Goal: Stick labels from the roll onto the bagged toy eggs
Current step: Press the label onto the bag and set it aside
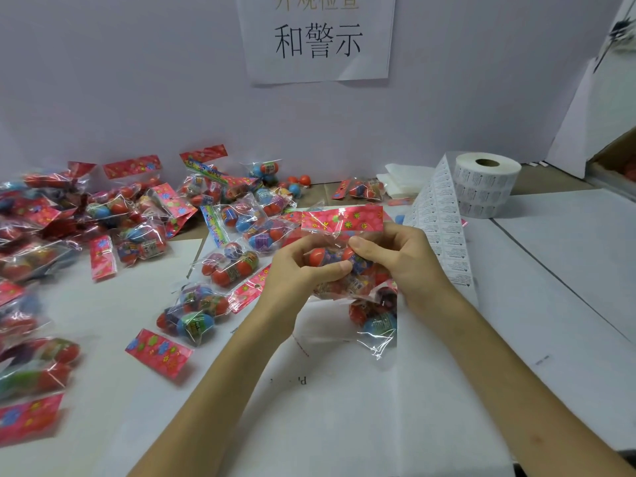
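Both hands hold one clear bag of toy eggs [340,218] with a red flowered header, lifted above the table's middle. My left hand [296,273] grips the bag from the left, thumb across the eggs. My right hand [395,256] grips it from the right, thumb pressed on its front. The label roll [485,184] stands at the back right, and its strip of labels [444,228] trails down behind my right hand. Another bag of eggs [377,318] lies just below the held one.
Several bagged eggs [137,235] are heaped across the left half of the white table [550,270]. Loose eggs [299,182] lie by the back wall under a paper sign [316,39]. Folded white paper [402,180] sits left of the roll, a cardboard box [616,160] at far right.
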`<state>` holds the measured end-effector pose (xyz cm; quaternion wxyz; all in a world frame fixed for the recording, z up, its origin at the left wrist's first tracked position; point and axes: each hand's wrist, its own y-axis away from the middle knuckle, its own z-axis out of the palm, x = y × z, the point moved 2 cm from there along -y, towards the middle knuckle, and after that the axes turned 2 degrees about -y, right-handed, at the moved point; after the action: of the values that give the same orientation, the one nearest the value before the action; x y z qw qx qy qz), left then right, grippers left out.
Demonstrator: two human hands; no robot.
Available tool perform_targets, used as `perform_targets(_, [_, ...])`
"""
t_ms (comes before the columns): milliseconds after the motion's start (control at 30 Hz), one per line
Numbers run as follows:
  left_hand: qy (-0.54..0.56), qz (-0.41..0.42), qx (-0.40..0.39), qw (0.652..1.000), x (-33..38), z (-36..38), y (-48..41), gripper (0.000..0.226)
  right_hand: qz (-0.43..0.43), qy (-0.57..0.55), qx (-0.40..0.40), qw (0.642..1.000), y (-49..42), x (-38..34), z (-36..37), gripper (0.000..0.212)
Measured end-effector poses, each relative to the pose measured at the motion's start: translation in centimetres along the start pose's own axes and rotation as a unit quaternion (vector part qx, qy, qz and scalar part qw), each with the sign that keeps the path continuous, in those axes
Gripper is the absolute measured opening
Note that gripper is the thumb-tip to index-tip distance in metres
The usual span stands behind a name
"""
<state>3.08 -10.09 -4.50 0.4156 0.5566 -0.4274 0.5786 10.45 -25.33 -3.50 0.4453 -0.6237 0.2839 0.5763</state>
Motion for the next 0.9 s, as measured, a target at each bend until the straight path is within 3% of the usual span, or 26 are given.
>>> perform_targets(267, [0.023, -0.019, -0.016, 0.999, -0.43, -0.23, -0.23, 0.036, 0.007, 0.026, -0.002, 1.0, -0.16, 0.38, -0.05, 0.004])
perform_targets(500, [0.026, -0.009, -0.039, 0.999, 0.16, -0.33, -0.02, 0.057, -0.003, 0.01, 0.004, 1.0, -0.14, 0.15, -0.15, 0.006])
perform_targets(600, [0.014, -0.015, -0.036, 0.999, 0.38, -0.08, 0.19, 0.048, -0.003, -0.018, 0.006, 1.0, -0.17, -0.05, -0.25, 0.009])
perform_targets(767, [0.008, -0.021, 0.009, 1.0, -0.03, -0.31, -0.27, 0.006, -0.003, 0.029, -0.004, 1.0, 0.05, 0.01, -0.15, 0.001])
perform_targets(900, [0.014, -0.01, 0.032, 0.999, -0.24, -0.25, -0.35, 0.014, -0.007, 0.051, -0.012, 0.999, 0.08, -0.1, -0.1, 0.005])
